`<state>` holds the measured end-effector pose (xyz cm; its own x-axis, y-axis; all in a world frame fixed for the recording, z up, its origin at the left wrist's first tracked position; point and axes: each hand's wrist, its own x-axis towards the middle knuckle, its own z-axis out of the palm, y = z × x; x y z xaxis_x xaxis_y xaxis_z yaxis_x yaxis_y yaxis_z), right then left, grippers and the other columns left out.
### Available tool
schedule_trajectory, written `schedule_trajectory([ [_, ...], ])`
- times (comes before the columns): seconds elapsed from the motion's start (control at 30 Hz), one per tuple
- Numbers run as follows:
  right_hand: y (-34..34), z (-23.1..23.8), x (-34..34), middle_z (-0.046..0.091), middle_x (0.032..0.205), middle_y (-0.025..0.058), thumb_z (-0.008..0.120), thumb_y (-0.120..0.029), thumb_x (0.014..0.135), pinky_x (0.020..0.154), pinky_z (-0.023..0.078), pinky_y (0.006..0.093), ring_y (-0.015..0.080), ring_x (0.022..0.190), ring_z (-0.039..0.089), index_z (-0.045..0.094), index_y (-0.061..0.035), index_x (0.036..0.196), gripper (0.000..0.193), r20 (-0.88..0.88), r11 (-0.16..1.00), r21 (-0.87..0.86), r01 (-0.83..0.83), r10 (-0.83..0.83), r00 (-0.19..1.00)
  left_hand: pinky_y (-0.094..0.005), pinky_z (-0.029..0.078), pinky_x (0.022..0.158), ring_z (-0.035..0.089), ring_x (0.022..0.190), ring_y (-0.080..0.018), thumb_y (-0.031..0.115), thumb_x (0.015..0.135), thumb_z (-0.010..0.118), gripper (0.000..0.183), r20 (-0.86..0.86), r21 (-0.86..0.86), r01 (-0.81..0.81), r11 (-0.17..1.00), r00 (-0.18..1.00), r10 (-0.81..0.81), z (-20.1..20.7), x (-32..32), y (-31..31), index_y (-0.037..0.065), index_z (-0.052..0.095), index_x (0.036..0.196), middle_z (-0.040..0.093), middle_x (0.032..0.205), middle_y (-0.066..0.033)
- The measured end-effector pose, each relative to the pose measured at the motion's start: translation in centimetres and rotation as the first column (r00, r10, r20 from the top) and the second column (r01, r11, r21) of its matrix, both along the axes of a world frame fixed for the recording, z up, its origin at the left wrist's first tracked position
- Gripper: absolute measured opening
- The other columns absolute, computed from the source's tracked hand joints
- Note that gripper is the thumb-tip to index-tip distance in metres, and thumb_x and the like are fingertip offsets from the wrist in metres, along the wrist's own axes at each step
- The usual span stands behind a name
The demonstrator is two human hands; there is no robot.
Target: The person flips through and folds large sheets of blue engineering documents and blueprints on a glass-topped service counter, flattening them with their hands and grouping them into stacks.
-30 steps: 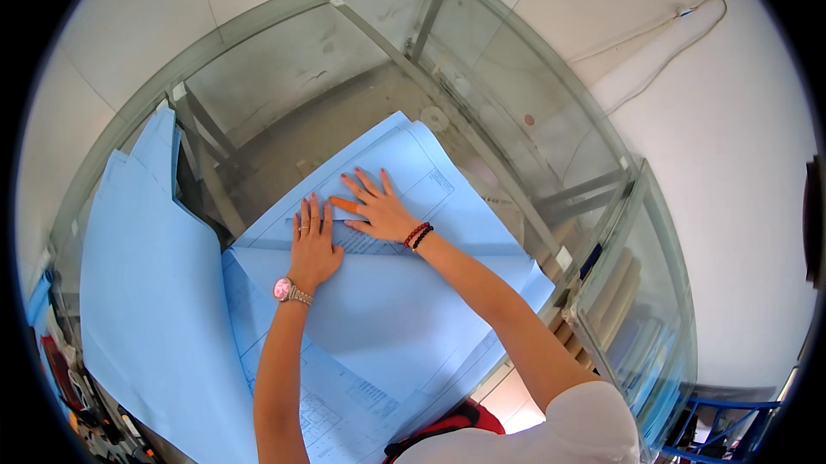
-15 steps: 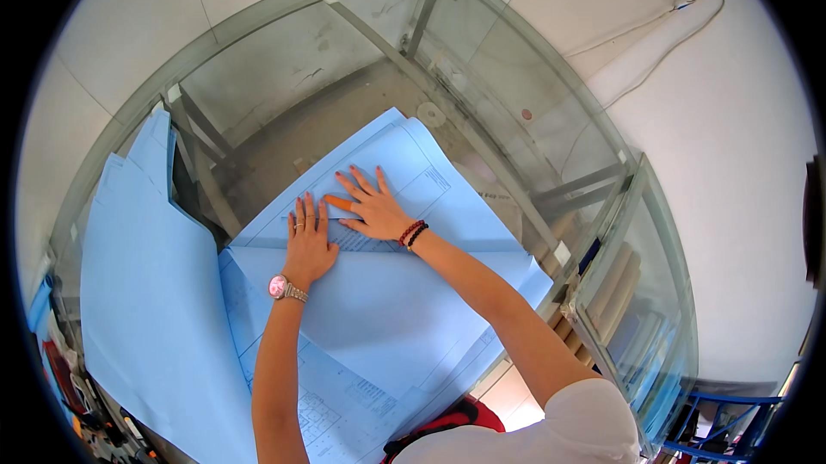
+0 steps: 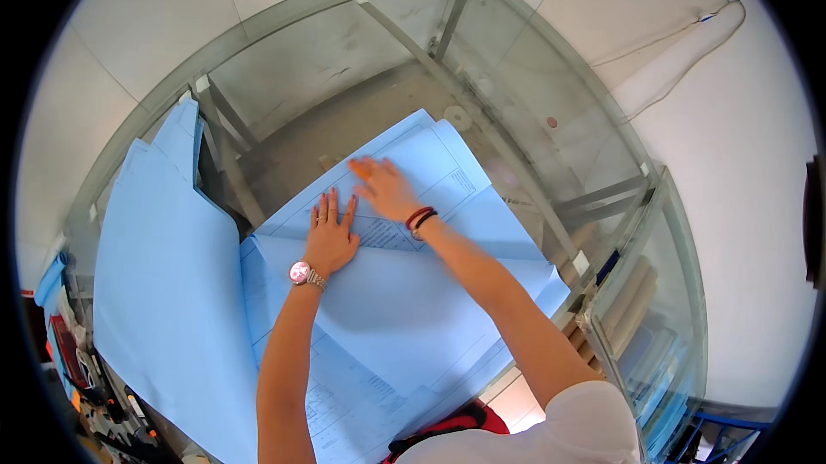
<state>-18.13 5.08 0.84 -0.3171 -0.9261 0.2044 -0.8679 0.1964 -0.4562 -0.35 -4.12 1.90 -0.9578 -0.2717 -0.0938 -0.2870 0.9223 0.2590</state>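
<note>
1. We see the left hand lying flat, fingers spread, gripping nothing, on blue paper mid-frame.
2. The right hand beside it is blurred; we cannot tell its openness or hold.

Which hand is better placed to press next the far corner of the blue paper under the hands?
Probably the right hand: it is nearer that corner of the blue paper. The left hand lies farther back.
</note>
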Motion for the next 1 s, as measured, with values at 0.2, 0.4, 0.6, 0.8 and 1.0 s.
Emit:
schedule_trajectory([
  [0.2, 3.8, -1.1, -11.5, 0.039, 0.145, 0.0102, 0.039, -0.048, 0.095, 0.112, 0.022, 0.0467, 0.0250, 0.136, 0.032, 0.029, -0.0116, 0.145, 0.063, -0.154, 0.927, 0.062, 0.370, -0.357, 0.921, -0.0531, 0.013, 0.113, 0.013, 0.139, -0.0466, 0.048, 0.092, 0.042, 0.073, 0.076, -0.058, -0.185, 0.981, 0.979, 0.189, 0.8, 0.1, 1.3, 0.008, 0.020, 0.148, 0.011, 0.150, -0.0321],
  [0.4, 3.9, 0.4, -13.1, 0.026, 0.152, 0.0108, 0.034, -0.058, 0.093, 0.113, 0.017, 0.0477, 0.0226, 0.141, 0.020, 0.024, -0.0110, 0.147, 0.072, -0.165, 0.862, 0.220, 0.456, -0.428, 0.889, -0.0527, 0.007, 0.113, 0.013, 0.139, -0.0470, 0.063, 0.089, 0.037, 0.084, 0.223, -0.029, -0.350, 0.936, 0.911, 0.348, 3.3, -1.3, 1.6, 0.007, 0.016, 0.149, 0.012, 0.149, -0.0330],
  [0.6, 9.9, 5.5, -8.4, 0.010, 0.156, 0.0118, 0.041, -0.054, 0.093, 0.112, 0.006, 0.0559, 0.0250, 0.145, 0.008, 0.017, -0.0131, 0.150, 0.074, 0.194, 0.883, 0.447, 0.144, -0.253, 0.948, -0.0500, 0.009, 0.114, 0.022, 0.140, -0.0358, 0.033, 0.096, 0.045, 0.059, -0.422, 0.169, -0.418, 0.892, 0.788, 0.449, 6.7, 7.6, -1.1, 0.001, 0.029, 0.143, 0.029, 0.148, -0.0217],
  [0.8, 27.8, 13.0, 1.1, 0.012, 0.156, 0.0121, 0.070, -0.047, 0.075, 0.112, 0.003, 0.0556, 0.0327, 0.144, 0.005, 0.020, -0.0152, 0.149, 0.095, 0.303, 0.945, 0.328, -0.016, -0.090, 0.949, -0.0426, 0.022, 0.111, 0.034, 0.133, -0.0335, 0.011, 0.094, 0.047, 0.045, -0.385, 0.529, -0.497, 0.687, 0.582, 0.717, 8.7, 26.3, 9.3, -0.001, 0.038, 0.138, 0.037, 0.144, -0.0184],
  [1.0, 32.7, 12.0, 8.0, 0.011, 0.155, 0.0136, 0.086, -0.027, 0.053, 0.109, 0.001, 0.0655, 0.0382, 0.143, 0.005, 0.030, -0.0133, 0.146, 0.110, -0.011, 0.885, 0.466, 0.016, -0.013, 1.000, -0.0450, 0.023, 0.111, 0.027, 0.136, -0.0379, 0.021, 0.093, 0.053, 0.054, -0.476, 0.205, -0.901, 0.383, 0.250, 0.843, 6.3, 42.1, 16.4, -0.002, 0.035, 0.139, 0.031, 0.146, -0.0234],
])
